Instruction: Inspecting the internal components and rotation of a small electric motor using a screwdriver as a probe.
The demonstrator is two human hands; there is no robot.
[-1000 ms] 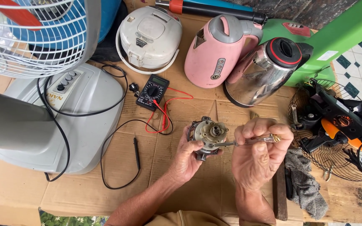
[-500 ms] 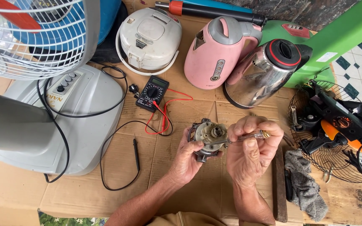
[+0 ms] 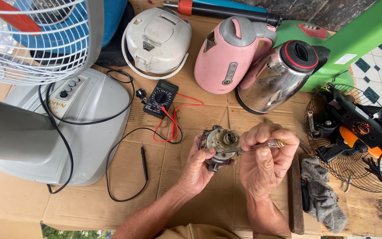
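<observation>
Hands meet at lower centre, above the flattened brown cardboard sheet (image 3: 111, 186) that covers the work surface. Left hand (image 3: 200, 170) comes up from below, palm turned inward, fingers curled around the underside and near side of a small round grey metal motor unit (image 3: 219, 146); grip is closed on the unit, which is held clear of the cardboard. Right hand (image 3: 264, 163) is clenched around a slim screwdriver with a brass-coloured end cap (image 3: 261, 145), thumb and forefinger pinching the shaft. Screwdriver lies nearly level, tip pointing left and touching the motor's upper face near its middle.

Motor unit: roughly circular housing, pale cream top plate with a small central hub, darker metal rim, a stub projecting below at the palm. Fine detail too small to tell.

Surroundings: black digital multimeter with red and black leads (image 3: 161, 97) lies just up-left of the hands. Pink plastic electric kettle (image 3: 231, 55) and shiny steel kettle with black lid (image 3: 279, 82) stand side by side beyond. White rice cooker (image 3: 158, 40) further left. Grey rag (image 3: 323, 194) lies right of the right wrist.
</observation>
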